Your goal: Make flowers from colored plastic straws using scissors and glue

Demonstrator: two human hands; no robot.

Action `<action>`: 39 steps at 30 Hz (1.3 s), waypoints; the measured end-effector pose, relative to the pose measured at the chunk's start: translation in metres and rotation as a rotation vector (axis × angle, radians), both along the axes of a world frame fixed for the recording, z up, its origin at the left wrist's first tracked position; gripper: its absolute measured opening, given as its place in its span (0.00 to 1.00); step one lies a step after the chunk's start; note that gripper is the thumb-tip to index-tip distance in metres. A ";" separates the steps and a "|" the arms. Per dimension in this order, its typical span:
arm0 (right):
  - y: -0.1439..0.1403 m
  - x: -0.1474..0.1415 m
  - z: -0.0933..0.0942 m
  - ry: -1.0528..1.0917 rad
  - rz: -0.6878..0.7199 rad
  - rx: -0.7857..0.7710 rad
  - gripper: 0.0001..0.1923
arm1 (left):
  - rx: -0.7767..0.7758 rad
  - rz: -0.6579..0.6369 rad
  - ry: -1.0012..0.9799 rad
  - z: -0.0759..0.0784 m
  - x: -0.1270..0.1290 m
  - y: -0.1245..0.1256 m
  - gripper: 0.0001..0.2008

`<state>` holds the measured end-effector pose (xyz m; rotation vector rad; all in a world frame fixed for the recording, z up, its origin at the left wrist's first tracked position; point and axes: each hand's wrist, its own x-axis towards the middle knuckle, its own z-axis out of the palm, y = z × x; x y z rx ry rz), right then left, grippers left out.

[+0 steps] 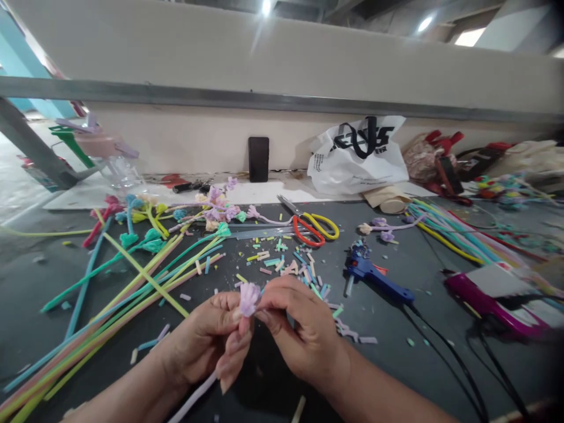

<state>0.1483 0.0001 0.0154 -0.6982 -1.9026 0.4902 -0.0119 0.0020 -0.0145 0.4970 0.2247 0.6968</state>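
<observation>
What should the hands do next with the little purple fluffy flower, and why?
Probably pinch and twist the petals a bit tighter. Both hands, the left hand and the right hand, hold the purple flower at their fingertips, its stem hangs down below, and the petals look loosely bunched. The glue gun lies untouched to the right.

Left hand and right hand meet, fingertips pinched together.
</observation>
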 end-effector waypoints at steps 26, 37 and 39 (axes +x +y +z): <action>0.000 0.006 0.002 0.081 0.014 0.010 0.10 | -0.020 -0.144 -0.123 -0.005 -0.007 -0.005 0.08; -0.002 0.004 0.001 0.043 0.040 0.116 0.13 | 0.001 -0.102 -0.159 -0.007 -0.006 -0.002 0.08; -0.003 0.004 0.001 0.034 0.034 0.116 0.12 | 0.005 -0.101 -0.166 -0.007 -0.006 -0.001 0.08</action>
